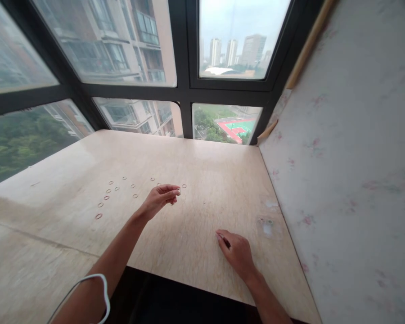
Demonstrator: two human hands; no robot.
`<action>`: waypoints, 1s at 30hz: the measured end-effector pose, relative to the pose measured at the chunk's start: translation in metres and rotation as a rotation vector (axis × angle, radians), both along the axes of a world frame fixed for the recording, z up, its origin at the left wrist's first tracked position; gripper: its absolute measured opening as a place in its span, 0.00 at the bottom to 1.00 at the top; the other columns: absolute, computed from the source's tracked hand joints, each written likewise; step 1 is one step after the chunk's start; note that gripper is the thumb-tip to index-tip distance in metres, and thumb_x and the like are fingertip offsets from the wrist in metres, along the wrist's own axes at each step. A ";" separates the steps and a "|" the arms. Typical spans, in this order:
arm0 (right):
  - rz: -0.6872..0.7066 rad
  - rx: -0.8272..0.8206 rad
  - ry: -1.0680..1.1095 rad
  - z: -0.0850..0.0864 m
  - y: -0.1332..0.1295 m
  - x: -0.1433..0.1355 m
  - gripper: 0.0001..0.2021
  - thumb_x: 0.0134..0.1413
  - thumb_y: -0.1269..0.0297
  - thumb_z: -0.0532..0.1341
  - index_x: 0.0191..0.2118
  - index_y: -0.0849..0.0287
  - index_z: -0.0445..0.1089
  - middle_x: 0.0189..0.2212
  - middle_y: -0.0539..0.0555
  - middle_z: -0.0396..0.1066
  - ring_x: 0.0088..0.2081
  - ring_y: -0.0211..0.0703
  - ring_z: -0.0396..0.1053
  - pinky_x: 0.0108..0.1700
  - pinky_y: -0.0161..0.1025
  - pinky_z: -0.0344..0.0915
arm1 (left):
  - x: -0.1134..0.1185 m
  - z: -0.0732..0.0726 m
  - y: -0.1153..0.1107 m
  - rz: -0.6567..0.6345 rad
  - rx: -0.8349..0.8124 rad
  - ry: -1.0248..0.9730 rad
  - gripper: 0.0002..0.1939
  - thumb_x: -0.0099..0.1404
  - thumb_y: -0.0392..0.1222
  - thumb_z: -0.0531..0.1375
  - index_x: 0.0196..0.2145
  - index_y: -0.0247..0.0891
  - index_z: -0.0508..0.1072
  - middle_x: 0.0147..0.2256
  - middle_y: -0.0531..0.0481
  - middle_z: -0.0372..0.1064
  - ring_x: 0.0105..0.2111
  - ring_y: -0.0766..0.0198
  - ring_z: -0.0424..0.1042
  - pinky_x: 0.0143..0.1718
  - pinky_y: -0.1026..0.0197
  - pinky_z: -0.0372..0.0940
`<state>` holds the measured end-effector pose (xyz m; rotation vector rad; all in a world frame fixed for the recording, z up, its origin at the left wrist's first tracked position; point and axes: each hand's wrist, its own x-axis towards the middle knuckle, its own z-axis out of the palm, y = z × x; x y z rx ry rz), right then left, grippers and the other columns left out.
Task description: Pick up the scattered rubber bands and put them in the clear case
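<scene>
My left hand (161,199) is raised a little over the tabletop, thumb and fingertips pinched on a small thin ring (179,191). Just past those fingertips, another ring (184,186) lies flat on the table. More rings lie to the left, among them a reddish one (99,216) nearest me and a pale one (135,196); one (158,184) is partly hidden behind my left hand. My right hand (236,252) rests low at the table's near right part, thumb and forefinger together. Whatever may be between them is too small to tell.
Two small clear plastic bags (266,227) lie by the right wall (340,180), the nearer with small items in it. The pale tabletop (195,252) ends at dark-framed windows (222,95) behind. A white cable (106,292) crosses my left forearm.
</scene>
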<state>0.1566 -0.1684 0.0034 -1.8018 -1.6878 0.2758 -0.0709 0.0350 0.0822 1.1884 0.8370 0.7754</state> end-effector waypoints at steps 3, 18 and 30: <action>-0.009 -0.018 0.010 0.002 0.001 -0.001 0.13 0.61 0.63 0.53 0.40 0.55 0.76 0.30 0.52 0.79 0.31 0.44 0.76 0.36 0.38 0.66 | 0.035 0.003 -0.018 -0.127 0.052 -0.011 0.11 0.52 0.44 0.70 0.28 0.34 0.76 0.25 0.51 0.71 0.24 0.70 0.67 0.26 0.66 0.63; -0.059 -0.169 -0.150 0.002 0.005 -0.001 0.10 0.55 0.69 0.57 0.27 0.60 0.74 0.25 0.54 0.78 0.27 0.44 0.74 0.29 0.36 0.56 | 0.220 -0.020 -0.100 -0.388 0.622 0.244 0.07 0.59 0.43 0.62 0.28 0.37 0.77 0.31 0.49 0.72 0.31 0.66 0.69 0.33 0.64 0.63; -0.084 -0.239 -0.202 -0.003 0.008 0.000 0.09 0.47 0.74 0.57 0.25 0.63 0.74 0.24 0.61 0.78 0.26 0.51 0.75 0.25 0.38 0.55 | 0.271 -0.033 -0.102 -0.533 0.939 0.413 0.08 0.59 0.35 0.59 0.34 0.38 0.78 0.38 0.45 0.72 0.37 0.60 0.70 0.41 0.58 0.65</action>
